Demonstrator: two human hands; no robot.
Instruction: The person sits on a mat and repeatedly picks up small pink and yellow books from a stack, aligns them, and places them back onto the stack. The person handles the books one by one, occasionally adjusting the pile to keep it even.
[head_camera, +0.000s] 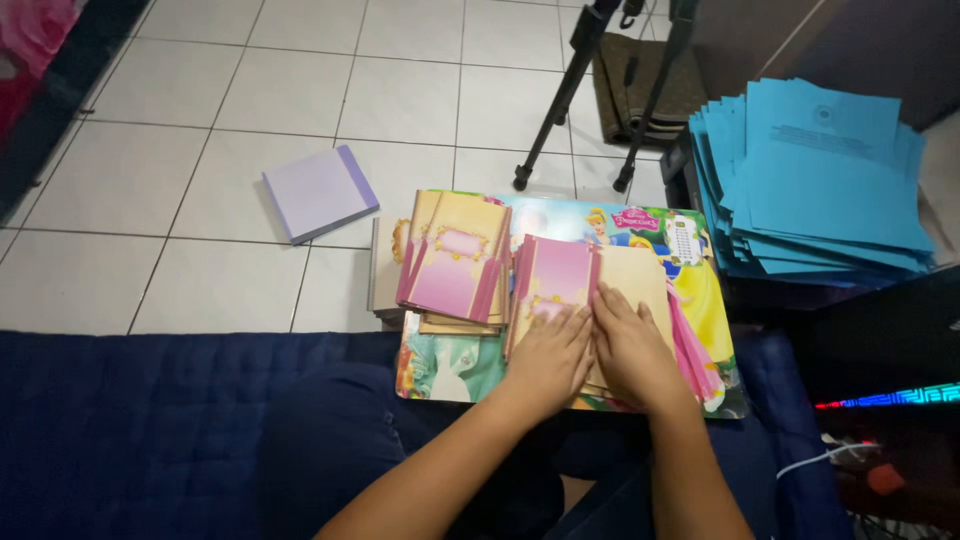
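Note:
My left hand (549, 357) lies flat, fingers together, on a pink and tan card (556, 274) that sits on a pile of such cards. My right hand (628, 347) presses flat right beside it on the tan part (636, 272) of the same pile. A second stack of pink and tan cards (453, 262) lies to the left, untouched. Both stacks rest on a colourful cartoon picture board (700, 300) across my lap.
A lavender pad (318, 191) lies on the white tiled floor. A fanned stack of blue papers (815, 180) sits at the right. Black tripod legs (560, 95) and a dark bag (645, 85) stand beyond the board. A dark blue mattress (130, 430) spreads below left.

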